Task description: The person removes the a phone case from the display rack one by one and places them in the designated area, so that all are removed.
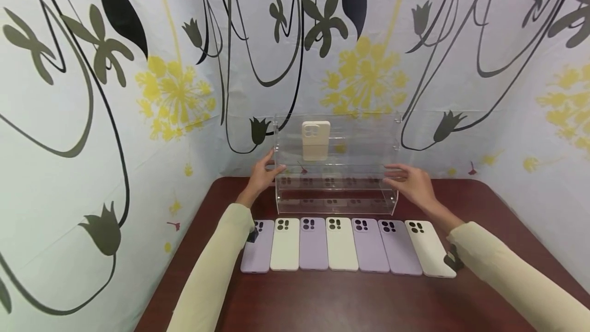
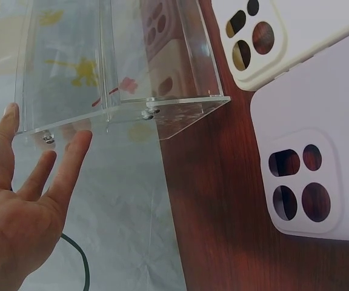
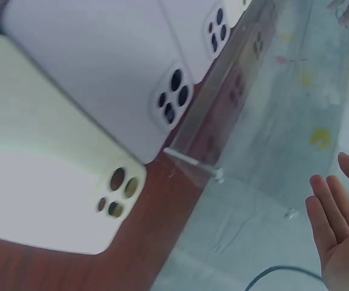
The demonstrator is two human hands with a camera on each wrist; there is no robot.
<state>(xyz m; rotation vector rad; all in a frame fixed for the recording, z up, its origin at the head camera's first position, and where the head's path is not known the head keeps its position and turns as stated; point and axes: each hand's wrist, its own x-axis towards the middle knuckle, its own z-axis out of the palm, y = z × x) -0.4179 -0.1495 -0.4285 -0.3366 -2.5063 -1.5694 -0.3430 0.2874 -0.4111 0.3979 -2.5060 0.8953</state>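
Note:
A clear acrylic tiered stand (image 1: 369, 142) rises at the back of the table. One cream phone case (image 1: 315, 142) stands upright on its upper tier. My left hand (image 1: 262, 174) is at the stand's left side; in the left wrist view its extended fingers (image 2: 71, 163) lie along the side panel, and whether they touch it I cannot tell. At the right side, my right hand (image 1: 415, 186) is held with fingers stretched toward the panel, holding nothing. In front lie several lilac cases (image 1: 313, 247) and cream cases (image 1: 341, 250), side by side, camera holes toward the stand.
The dark red-brown table (image 1: 322, 298) extends in front of the row of cases. Patterned fabric (image 1: 286, 91) with flowers and vines hangs close behind the stand and along both sides. Metal screws (image 2: 151, 111) fasten the stand's side panel.

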